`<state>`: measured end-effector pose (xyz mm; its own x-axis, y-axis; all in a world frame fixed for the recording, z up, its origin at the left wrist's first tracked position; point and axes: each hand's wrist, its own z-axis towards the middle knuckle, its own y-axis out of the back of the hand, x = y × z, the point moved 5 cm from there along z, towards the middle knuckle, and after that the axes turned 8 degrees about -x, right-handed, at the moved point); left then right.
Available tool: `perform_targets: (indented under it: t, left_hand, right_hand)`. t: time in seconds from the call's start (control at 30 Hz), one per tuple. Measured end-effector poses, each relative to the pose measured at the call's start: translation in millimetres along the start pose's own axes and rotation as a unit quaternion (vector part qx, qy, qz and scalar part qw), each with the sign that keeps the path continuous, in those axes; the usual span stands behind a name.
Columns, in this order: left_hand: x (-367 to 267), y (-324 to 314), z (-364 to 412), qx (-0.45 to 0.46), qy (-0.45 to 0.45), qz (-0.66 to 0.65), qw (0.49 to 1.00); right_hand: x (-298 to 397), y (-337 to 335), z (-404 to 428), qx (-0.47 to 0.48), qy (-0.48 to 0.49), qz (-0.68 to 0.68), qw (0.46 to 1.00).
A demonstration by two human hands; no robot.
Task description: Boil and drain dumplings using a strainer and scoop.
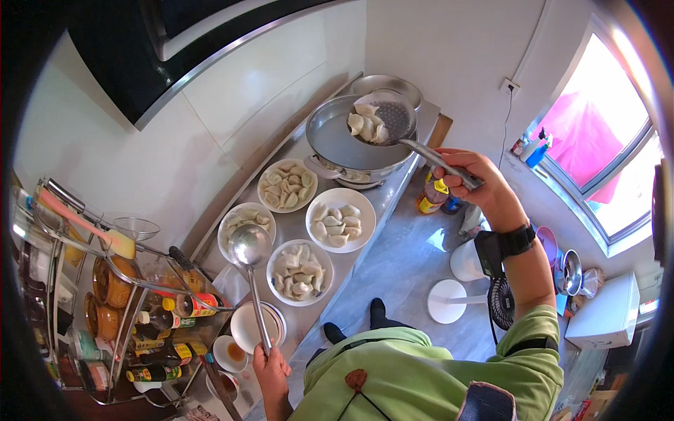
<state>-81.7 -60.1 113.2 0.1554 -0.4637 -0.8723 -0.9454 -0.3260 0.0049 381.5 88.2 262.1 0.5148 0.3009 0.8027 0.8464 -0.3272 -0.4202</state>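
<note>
My right hand point(466, 171) grips the handle of a perforated metal skimmer point(398, 117). Several dumplings point(368, 126) lie in its bowl, held over a wide steel pot point(337, 142) of cloudy liquid. In my left hand point(272, 371) is a steel ladle point(250, 247), its round bowl partly covering a plate of dumplings point(239, 216). Beyond the ladle stand a second plate of dumplings point(287, 186), a third white plate point(363, 205) and a fourth, blue-marked plate point(326, 284), all bearing dumplings.
Stacked white bowls point(247, 326) and a small bowl of brown sauce point(230, 353) stand by my left hand. A metal rack point(126, 316) with sauce bottles is at the left. A steel basin point(410, 89) sits behind the pot. On the floor are bottles point(432, 197) and a fan point(501, 302).
</note>
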Motion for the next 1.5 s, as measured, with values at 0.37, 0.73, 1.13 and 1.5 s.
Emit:
perform_targets:
  t: [0.37,0.73,1.13,1.5]
  left_hand:
    - [2,1,0,0.005,-0.002,0.001,1.000]
    - [1,6,1,0.006,0.007,-0.015,1.000]
    - [-4,2,12,0.066,0.023,-0.007,0.998]
    - [4,7,19,0.089,0.028,0.012,0.996]
  right_hand:
    - [-1,-2,-13,-0.039,-0.009,0.000,0.999]
    - [-23,-8,-110,-0.018,-0.029,-0.033,0.999]
    - [-89,-21,-147,-0.089,-0.164,-0.049,0.981]
    - [-92,-35,-70,-0.076,-0.177,-0.103,0.976]
